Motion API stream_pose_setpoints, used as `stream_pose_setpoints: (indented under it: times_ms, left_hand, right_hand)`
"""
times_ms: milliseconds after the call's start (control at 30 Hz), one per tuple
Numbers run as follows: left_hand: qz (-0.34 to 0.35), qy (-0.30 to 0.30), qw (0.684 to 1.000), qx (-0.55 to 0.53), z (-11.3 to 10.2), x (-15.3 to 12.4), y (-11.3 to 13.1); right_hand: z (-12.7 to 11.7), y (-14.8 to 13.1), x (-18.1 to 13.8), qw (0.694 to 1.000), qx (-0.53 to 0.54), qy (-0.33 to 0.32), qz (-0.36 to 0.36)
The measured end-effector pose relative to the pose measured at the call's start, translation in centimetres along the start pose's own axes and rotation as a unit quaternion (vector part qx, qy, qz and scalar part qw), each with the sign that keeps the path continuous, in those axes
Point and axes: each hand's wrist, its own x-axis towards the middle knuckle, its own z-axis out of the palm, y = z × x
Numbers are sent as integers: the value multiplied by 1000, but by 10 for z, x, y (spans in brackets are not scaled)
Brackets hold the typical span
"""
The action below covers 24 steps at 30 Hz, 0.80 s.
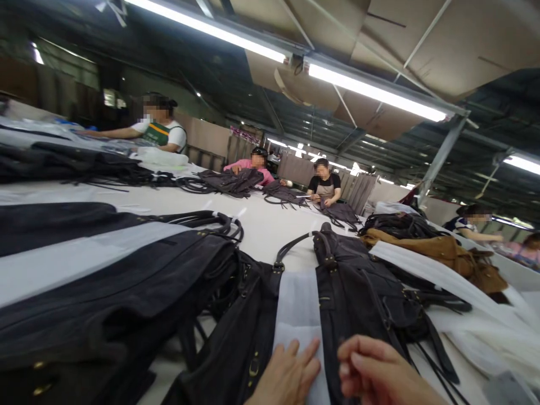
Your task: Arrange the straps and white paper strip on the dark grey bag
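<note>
At the bottom edge we see our left hand (289, 374) lying flat, fingers spread a little, on a white sheet (297, 306) that sits between two dark bags. Just right of it our right hand (373, 374) is curled, fingers drawn together over the edge of the black bag (358, 281); it seems to be pinching the bag's edge, though the grip itself is cut off by the frame and we cannot be sure. Left of our left hand, touching the white sheet, lies another dark bag (240, 332) with brass buckles, and further left a broad stack of black bags (105, 292) layered with pale sheets.

Beyond our right hand, a tan bag (442, 250) rests on loose white wrapping (464, 298), with more dark bags behind it. Straight ahead of both hands the pale surface (261, 225) runs away from us, dotted with heaps of black bags and straps (230, 181).

Far ahead, a person in a pink top (253, 166) and a person in a black top (324, 188) work at those heaps. Far left, a person in a white and green top (162, 132) reaches across the surface. Long strip lights (371, 90) hang overhead.
</note>
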Motion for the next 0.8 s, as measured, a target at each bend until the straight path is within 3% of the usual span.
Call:
stream_pose_setpoints:
  times_ms: [100,233,500,800]
  left_hand:
    - [1,0,1000,-5,-9,1,4]
    - [-23,-16,1000,13,-19,4,9]
    - [-1,16,998,63,-18,9,11]
    - [-4,-49,998,49,-34,14,10]
  right_hand:
    - [27,-13,57,999,30,12,-19]
    - [31,-7,104,998,-28,64,5]
    - [24,14,113,996,-50,75,-6]
    - [24,28,134,977,-165,115,-66]
